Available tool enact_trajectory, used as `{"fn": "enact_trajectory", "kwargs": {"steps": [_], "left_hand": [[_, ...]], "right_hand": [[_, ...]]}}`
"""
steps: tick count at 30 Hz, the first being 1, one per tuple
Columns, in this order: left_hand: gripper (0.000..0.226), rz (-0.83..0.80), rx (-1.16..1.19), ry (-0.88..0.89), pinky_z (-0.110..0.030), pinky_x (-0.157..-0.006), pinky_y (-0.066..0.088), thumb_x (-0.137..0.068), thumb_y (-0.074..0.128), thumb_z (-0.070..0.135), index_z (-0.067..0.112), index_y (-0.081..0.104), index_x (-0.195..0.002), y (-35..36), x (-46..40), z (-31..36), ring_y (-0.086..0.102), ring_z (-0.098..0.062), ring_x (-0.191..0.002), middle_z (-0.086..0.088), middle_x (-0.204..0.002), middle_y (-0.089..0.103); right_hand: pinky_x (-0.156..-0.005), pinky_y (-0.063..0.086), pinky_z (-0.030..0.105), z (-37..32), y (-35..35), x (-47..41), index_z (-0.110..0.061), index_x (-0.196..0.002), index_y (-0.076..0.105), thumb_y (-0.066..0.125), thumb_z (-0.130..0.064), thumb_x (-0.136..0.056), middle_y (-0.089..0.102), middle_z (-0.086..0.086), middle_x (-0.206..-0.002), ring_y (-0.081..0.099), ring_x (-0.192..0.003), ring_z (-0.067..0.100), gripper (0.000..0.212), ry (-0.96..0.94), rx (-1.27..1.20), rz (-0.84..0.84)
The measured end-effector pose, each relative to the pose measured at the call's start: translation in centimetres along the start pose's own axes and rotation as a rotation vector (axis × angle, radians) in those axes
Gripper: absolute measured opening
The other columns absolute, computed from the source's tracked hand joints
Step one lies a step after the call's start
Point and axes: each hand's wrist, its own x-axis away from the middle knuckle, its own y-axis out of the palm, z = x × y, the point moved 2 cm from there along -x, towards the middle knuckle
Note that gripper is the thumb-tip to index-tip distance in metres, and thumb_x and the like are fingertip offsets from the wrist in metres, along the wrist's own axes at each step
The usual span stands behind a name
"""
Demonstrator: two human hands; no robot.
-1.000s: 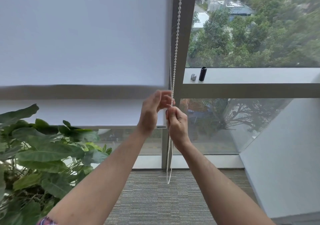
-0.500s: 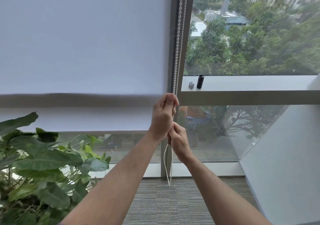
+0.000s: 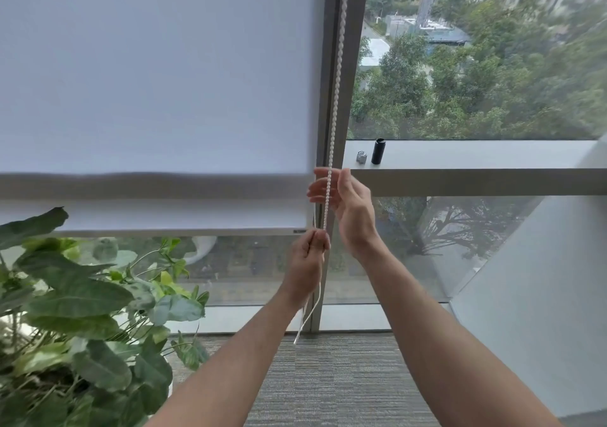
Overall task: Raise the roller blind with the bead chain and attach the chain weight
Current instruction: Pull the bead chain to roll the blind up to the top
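Observation:
A white roller blind (image 3: 157,91) covers the left window; its bottom bar (image 3: 184,231) hangs a little above the plant. The white bead chain (image 3: 337,75) runs down along the window post. My left hand (image 3: 308,262) is closed on the chain below the bar, and the chain's loop dangles beneath it toward the floor. My right hand (image 3: 345,201) is higher up, fingers spread around the chain without gripping it. A black cylindrical chain weight (image 3: 378,151) and a small silver piece (image 3: 361,157) stand on the window ledge (image 3: 476,155) to the right.
A large leafy plant (image 3: 82,315) fills the lower left, close to my left forearm. A grey window post (image 3: 331,262) stands behind the chain. A slanted pale wall (image 3: 538,311) rises at the right. Grey carpet (image 3: 328,380) lies below.
My left hand has dropped from the upper grip to below the blind's bar, pulling the chain down. My right hand has let go, risen above it and opened around the chain.

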Motion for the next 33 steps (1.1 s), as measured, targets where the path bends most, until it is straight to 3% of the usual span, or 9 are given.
{"fn": "enact_trajectory", "kwargs": {"steps": [4, 7, 11, 15, 19, 23, 27, 30, 33], "left_hand": [[0.032, -0.005, -0.034, -0.084, -0.021, -0.050, 0.027, -0.093, 0.043, 0.019, 0.028, 0.054, -0.064, -0.3, 1.2, -2.6, 0.030, -0.009, -0.052, 0.013, -0.054, 0.038], [0.032, -0.021, -0.053, -0.091, -0.022, -0.053, 0.028, -0.094, 0.043, 0.021, 0.028, 0.054, -0.064, -0.4, 1.2, -3.0, 0.031, -0.009, -0.054, 0.008, -0.058, 0.039], [0.034, -0.120, -0.103, -0.067, -0.015, -0.052, 0.029, -0.098, 0.042, 0.023, 0.028, 0.053, -0.066, -0.7, 1.2, -2.6, 0.031, -0.004, -0.052, 0.016, -0.054, 0.039], [0.035, -0.205, -0.091, -0.078, -0.023, -0.055, 0.032, -0.097, 0.044, 0.024, 0.026, 0.062, -0.067, -1.1, 1.0, -2.3, 0.039, -0.012, -0.056, 0.007, -0.057, 0.046], [0.037, -0.196, -0.138, -0.132, -0.042, -0.079, 0.052, -0.092, 0.039, 0.029, 0.021, 0.073, -0.081, -2.2, -0.1, -2.6, 0.064, -0.022, -0.079, -0.005, -0.083, 0.072], [0.044, -0.054, -0.086, -0.119, -0.058, -0.095, 0.050, -0.091, 0.038, 0.030, 0.011, 0.074, -0.107, -3.1, -1.6, -1.0, 0.069, -0.033, -0.102, -0.016, -0.104, 0.075], [0.038, 0.002, 0.085, 0.017, -0.043, -0.086, 0.053, -0.097, 0.042, 0.038, 0.023, 0.077, -0.097, -2.1, -3.0, 3.7, 0.070, -0.023, -0.091, -0.008, -0.095, 0.075], [0.037, -0.076, 0.222, 0.175, -0.040, -0.078, 0.053, -0.100, 0.042, 0.039, 0.019, 0.072, -0.105, -0.8, -3.9, 8.1, 0.067, -0.025, -0.083, -0.008, -0.087, 0.072], [0.034, -0.111, 0.269, 0.245, -0.027, -0.054, 0.042, -0.103, 0.042, 0.035, 0.017, 0.069, -0.097, 0.1, -4.8, 10.6, 0.050, -0.015, -0.057, 0.003, -0.064, 0.056]], "right_hand": [[-0.047, 0.033, 0.029, -1.5, 2.1, -0.2, -0.009, -0.101, 0.066, 0.035, -0.028, -0.105, 0.049, 0.003, -0.066, 0.042, -0.054, 0.014, 0.037, -0.078, -0.046, -0.041], [-0.044, 0.020, 0.031, -1.2, 2.7, 0.0, -0.015, -0.079, 0.060, 0.037, -0.027, -0.104, 0.033, -0.003, -0.055, 0.027, -0.047, 0.010, 0.036, -0.102, -0.010, 0.014], [-0.039, 0.020, 0.028, -1.2, 2.3, 0.3, -0.015, -0.070, 0.054, 0.039, -0.026, -0.102, 0.032, 0.000, -0.050, 0.026, -0.041, 0.008, 0.037, -0.139, 0.028, 0.107], [-0.039, 0.020, 0.027, -0.6, 2.1, 0.4, -0.017, -0.068, 0.053, 0.042, -0.028, -0.101, 0.032, -0.002, -0.050, 0.026, -0.041, 0.010, 0.037, -0.153, 0.052, 0.130], [-0.043, 0.024, 0.027, 1.5, 1.6, 1.5, -0.025, -0.064, 0.054, 0.044, -0.027, -0.099, 0.037, -0.003, -0.051, 0.030, -0.044, 0.012, 0.037, -0.119, 0.140, 0.150], [-0.047, 0.032, 0.022, 4.0, 0.7, 2.7, -0.028, -0.062, 0.054, 0.044, -0.018, -0.098, 0.046, -0.015, -0.051, 0.038, -0.046, 0.003, 0.039, -0.066, 0.174, 0.141], [-0.045, 0.032, 0.018, 5.7, 0.5, 3.6, -0.029, -0.061, 0.055, 0.045, -0.023, -0.099, 0.047, -0.016, -0.051, 0.038, -0.046, 0.001, 0.040, -0.023, 0.164, 0.123], [-0.047, 0.028, 0.020, 6.4, 0.6, 4.1, -0.029, -0.060, 0.052, 0.046, -0.034, -0.096, 0.043, -0.017, -0.051, 0.033, -0.049, 0.003, 0.037, 0.000, 0.214, 0.119], [-0.045, 0.026, 0.021, 6.4, 0.7, 4.2, -0.029, -0.058, 0.050, 0.045, -0.033, -0.095, 0.040, -0.016, -0.050, 0.030, -0.047, 0.004, 0.037, 0.029, 0.212, 0.074]]}}
